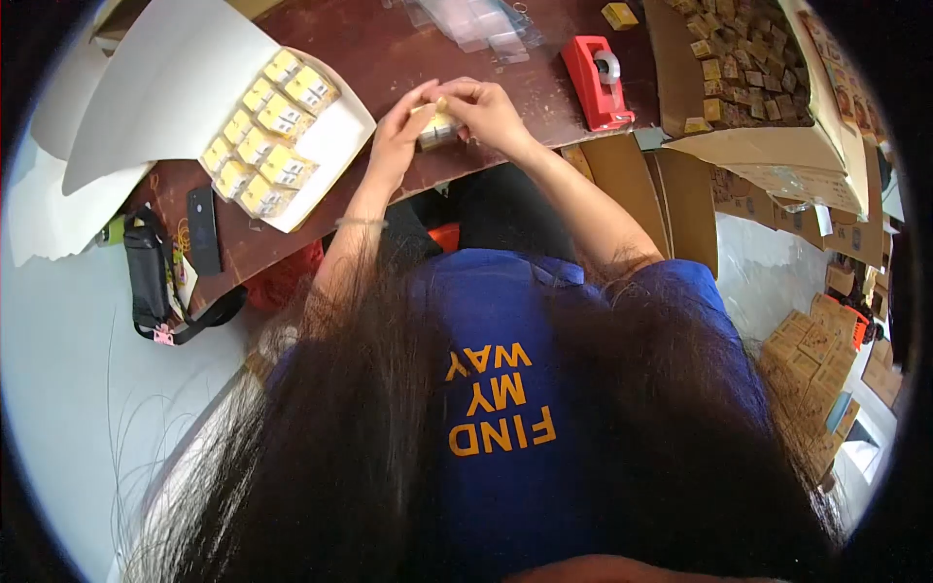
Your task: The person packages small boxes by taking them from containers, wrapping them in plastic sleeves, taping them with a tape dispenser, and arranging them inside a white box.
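Near the front edge of the table, my left hand and my right hand meet over a small pack of yellow and white boxes. The fingers of both hands are closed around the pack and partly cover it, with the fingertips together at its top. Left of my hands, an open white carton holds several similar yellow packs in rows. To the right stands a red tape dispenser with a roll of clear tape.
A large cardboard box full of loose small yellow boxes stands at right. Clear plastic bags and a single yellow box lie at the back. A dark phone and a black bag are at left. Brown cartons are stacked lower right.
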Tool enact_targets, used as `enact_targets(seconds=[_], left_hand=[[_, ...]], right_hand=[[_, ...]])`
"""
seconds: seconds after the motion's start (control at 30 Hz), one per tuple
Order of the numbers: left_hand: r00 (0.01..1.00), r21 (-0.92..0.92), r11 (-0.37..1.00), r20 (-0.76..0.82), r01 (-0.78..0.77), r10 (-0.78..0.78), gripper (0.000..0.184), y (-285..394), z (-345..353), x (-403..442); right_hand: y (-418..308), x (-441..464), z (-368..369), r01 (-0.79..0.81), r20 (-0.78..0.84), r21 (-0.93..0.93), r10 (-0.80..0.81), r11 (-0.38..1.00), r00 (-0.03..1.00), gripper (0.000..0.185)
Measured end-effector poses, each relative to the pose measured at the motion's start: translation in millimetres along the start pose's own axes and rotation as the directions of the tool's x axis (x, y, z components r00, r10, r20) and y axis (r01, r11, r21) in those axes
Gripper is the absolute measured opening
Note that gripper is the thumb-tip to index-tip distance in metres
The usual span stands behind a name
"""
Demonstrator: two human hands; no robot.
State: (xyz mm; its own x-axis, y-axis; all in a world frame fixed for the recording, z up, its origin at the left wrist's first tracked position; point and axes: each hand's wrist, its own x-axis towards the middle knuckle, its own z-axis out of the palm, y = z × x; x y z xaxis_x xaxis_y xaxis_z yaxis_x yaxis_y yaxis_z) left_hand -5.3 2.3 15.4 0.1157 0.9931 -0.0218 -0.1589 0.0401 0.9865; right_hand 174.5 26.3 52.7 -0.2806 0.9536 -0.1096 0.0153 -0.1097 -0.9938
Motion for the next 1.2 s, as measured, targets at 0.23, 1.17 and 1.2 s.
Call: enact_targets(seconds=[0.23,1.17,1.2], left_hand=[[0.989,0.018,0.999,0.141,0.037,-0.04,0.033,12,5,25],[0.976,0.519,0.841,-0.053,-0.154,0.212,0.065,-20,39,-2],[0.964,0.512,0.84,-0.077,-0.18,0.253,0.063,-26,50,-3]], right_hand=[[-7,-24,4,0.635,-0.028,-0.426,-0.711,0.645,0.703,0.026],[-44,-9,12,0.004,-0.13,-0.686,-0.128,0.728,0.983,0.027],[-39,-19,18,0.041,-0.149,-0.747,-0.228,0.664,0.962,0.03]])
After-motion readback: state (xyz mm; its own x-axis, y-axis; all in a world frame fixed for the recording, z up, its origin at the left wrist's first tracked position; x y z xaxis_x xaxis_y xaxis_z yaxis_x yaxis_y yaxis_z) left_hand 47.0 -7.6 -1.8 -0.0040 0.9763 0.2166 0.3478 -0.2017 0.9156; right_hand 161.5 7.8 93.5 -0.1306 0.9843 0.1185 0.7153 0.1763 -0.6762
